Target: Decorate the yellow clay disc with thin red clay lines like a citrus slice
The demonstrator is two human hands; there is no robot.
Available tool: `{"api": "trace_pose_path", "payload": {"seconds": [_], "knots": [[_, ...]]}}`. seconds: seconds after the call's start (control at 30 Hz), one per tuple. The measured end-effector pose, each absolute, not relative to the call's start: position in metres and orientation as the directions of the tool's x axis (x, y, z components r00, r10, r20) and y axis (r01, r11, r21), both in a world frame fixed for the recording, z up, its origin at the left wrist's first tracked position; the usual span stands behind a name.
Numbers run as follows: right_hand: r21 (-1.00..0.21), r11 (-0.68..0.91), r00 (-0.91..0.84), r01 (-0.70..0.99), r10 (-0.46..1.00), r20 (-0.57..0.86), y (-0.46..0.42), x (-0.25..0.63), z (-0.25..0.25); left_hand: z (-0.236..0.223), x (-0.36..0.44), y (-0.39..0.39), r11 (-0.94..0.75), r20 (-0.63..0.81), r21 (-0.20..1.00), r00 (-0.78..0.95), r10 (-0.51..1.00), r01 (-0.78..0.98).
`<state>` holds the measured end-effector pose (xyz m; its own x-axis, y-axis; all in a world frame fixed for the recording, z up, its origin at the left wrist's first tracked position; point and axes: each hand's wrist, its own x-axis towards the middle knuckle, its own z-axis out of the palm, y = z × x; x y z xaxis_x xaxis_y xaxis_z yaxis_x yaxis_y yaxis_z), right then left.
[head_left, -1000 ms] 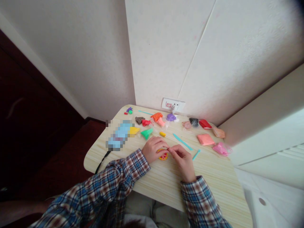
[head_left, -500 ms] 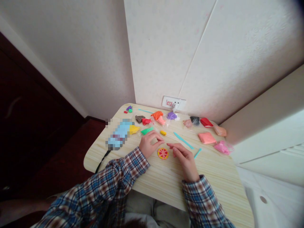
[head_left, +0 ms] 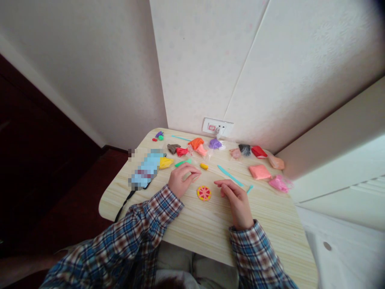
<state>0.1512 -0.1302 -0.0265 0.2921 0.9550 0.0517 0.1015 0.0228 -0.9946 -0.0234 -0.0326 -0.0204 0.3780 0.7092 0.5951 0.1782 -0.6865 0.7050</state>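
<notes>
A small round clay disc (head_left: 203, 193) with a yellow rim and pink and red wedges lies flat on the table between my hands. My left hand (head_left: 182, 179) hovers up and left of it, thumb and fingertips pinched together; anything between them is too small to make out. On the disc's right is my right hand (head_left: 236, 196), its index finger stretched out and the others loosely curled, with nothing visible in it. A yellow clay roll (head_left: 204, 166) lies just beyond my left fingertips. Past my right hand are a turquoise clay knife (head_left: 230, 175) and a shorter turquoise tool (head_left: 250, 189).
Bags of clay line the back of the wooden table (head_left: 192, 224), among them orange (head_left: 196, 143), purple (head_left: 215, 144) and salmon (head_left: 260, 172). A blurred-out blue device (head_left: 147, 168) with a black strap lies left. A wall socket (head_left: 217, 127) holds a plug.
My hands have drawn farther apart, the left one moving left from above the disc. The whole view has shifted slightly. The disc stays in place on the table.
</notes>
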Motion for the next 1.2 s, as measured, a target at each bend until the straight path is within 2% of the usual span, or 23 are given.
{"api": "trace_pose_path", "payload": {"seconds": [0.27,0.47,0.83,1.2], "knots": [[-0.995,0.014,0.3,0.103,0.953,0.045,-0.1305,0.1516,-0.0264,-0.0201,-0.0231,-0.0351,-0.698,0.604,0.693,0.386,0.698,0.178],[-0.995,0.006,0.311,0.104,0.95,0.038,-0.1315,0.1516,-0.026,-0.0208,-0.0241,-0.0349,-0.658,0.547,0.715,0.397,0.737,0.236],[-0.995,-0.012,0.301,0.103,0.953,0.02,-0.1306,0.1519,-0.0242,-0.0271,-0.0255,-0.0409,-0.762,0.553,0.53,0.53,0.643,0.371],[-0.994,-0.008,0.299,0.11,0.954,0.026,-0.1307,0.1512,-0.0243,-0.0273,-0.0263,-0.0393,-0.778,0.577,0.496,0.523,0.627,0.385]]}}
